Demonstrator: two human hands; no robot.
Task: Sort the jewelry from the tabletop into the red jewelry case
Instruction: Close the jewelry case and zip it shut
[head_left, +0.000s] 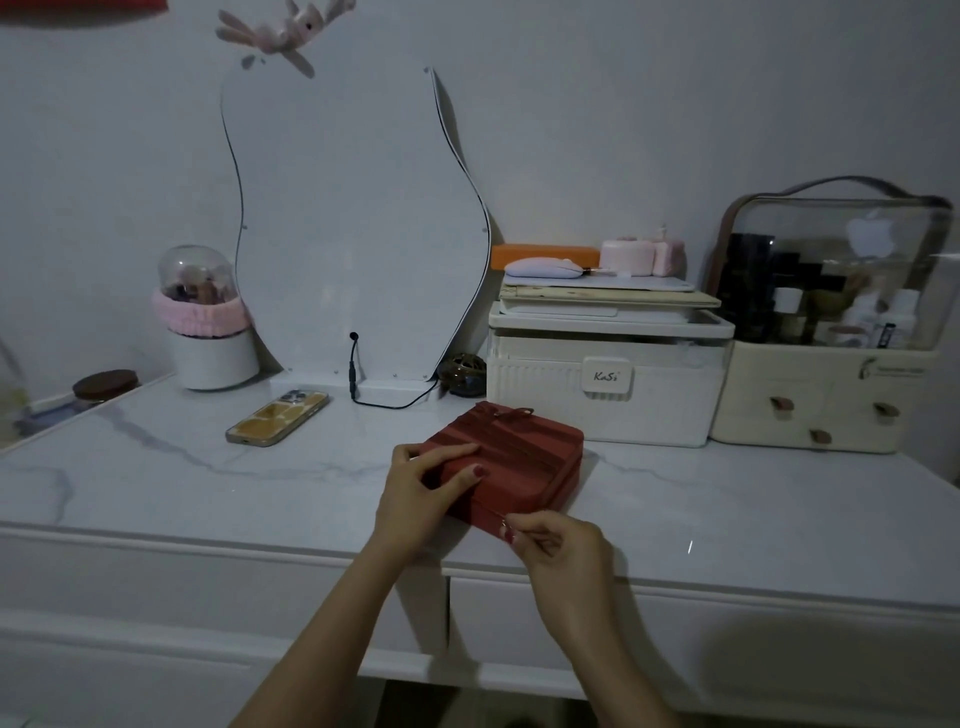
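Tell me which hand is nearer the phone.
Left. The left hand rests on the red jewelry case, right of the phone; the right hand sits farther right, at the case's front edge.

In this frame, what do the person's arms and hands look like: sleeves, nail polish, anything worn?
Both forearms are bare, with no sleeves in view. The left hand and right hand have red-painted nails. No watch or bracelet shows on either wrist; the light is too dim to rule out a thin ring.
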